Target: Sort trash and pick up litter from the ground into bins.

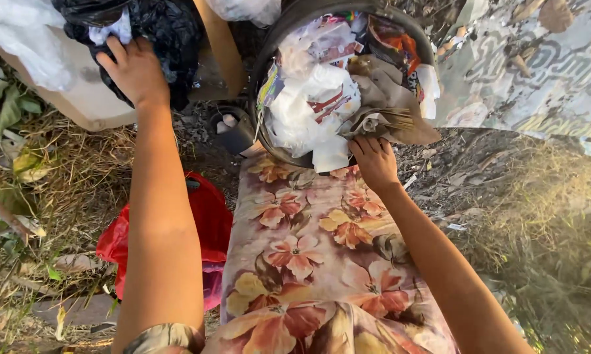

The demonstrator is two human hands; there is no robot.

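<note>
Left hand point(135, 69) up at the upper left of the frame, fingers spread flat on a crumpled black plastic bag point(168, 33), pressing rather than gripping. Right hand point(374, 160) at centre, fingers curled onto the near rim of a round dark bin point(269, 65) stuffed with white paper and brown wrappers. Bin sits at top centre, just above the floral skirt. A red plastic bag point(207, 213) lies on the dry grass, lower left.
</note>
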